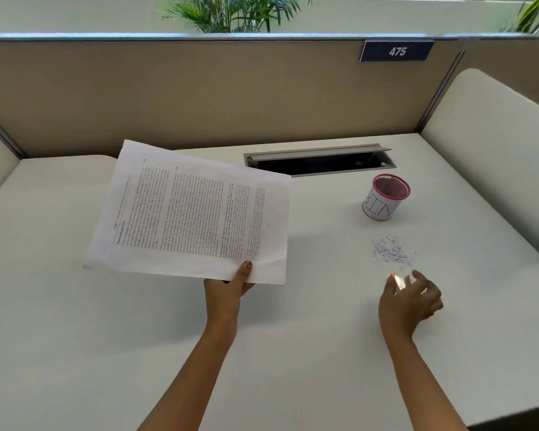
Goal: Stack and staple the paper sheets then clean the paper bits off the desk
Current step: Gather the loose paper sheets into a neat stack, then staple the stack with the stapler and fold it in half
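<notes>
My left hand point(231, 289) pinches the near edge of the printed paper sheets point(193, 213), thumb on top, and holds them lifted and tilted over the left middle of the white desk point(277, 353). My right hand point(409, 301) is on the right, blurred, with its fingers curled around a small orange and white object, perhaps a stapler point(400, 281). Just beyond that hand lies a scatter of small paper bits point(391, 250) on the desk. A small pink mesh cup with a white paper label reading BIN point(386, 197) stands further back.
A grey cable hatch point(321, 160) is open at the back of the desk. Tan partition walls surround the desk, with a blue sign reading 475 point(397, 51). A padded cream side panel point(495, 144) rises on the right.
</notes>
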The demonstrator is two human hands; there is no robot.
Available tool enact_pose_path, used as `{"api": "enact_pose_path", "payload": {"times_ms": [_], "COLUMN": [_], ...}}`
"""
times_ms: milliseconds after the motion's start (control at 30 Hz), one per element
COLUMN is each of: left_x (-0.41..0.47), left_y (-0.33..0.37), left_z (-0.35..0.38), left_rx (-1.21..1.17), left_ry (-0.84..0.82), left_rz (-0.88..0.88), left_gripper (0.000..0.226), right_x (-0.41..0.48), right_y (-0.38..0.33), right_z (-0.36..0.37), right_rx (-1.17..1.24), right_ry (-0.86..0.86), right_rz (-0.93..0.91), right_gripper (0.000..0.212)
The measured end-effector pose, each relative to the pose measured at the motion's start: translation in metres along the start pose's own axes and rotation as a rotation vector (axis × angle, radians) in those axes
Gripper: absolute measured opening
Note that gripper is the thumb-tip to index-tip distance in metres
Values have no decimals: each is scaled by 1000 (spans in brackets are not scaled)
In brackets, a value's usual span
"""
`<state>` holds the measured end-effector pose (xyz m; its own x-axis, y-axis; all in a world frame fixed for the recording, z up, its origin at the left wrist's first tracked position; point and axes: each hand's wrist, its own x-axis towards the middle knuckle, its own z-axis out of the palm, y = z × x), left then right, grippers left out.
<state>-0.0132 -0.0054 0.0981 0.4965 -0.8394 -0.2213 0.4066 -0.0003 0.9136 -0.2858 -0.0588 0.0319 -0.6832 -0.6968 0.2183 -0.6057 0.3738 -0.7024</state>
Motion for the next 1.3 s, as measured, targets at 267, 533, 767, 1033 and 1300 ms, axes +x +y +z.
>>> {"api": "enact_pose_path", "payload": {"times_ms": [267, 533, 767, 1033, 1300], "left_x": [-2, 0, 3, -3, -13], "left_y": [-6, -7, -1, 10, 28], "left_z": [5, 4, 7, 14, 18], "left_rx": [11, -14, -48, -120, -88], "left_ry": [-24, -41, 2, 77, 122], "left_rz": [-13, -22, -33, -27, 56], "left_gripper": [50, 50, 55, 51, 43], "right_x": [-4, 5, -20, -70, -108], "right_y": [39, 22, -26, -72, -103], "right_z": [0, -8, -32, -42, -49], "right_rx": [-153, 139, 854, 959, 743], "right_ry": [-90, -185, -760, -1182, -1288], "right_rz": [-83, 125, 471, 443, 133], "right_gripper": [50, 32, 35, 39, 21]}}
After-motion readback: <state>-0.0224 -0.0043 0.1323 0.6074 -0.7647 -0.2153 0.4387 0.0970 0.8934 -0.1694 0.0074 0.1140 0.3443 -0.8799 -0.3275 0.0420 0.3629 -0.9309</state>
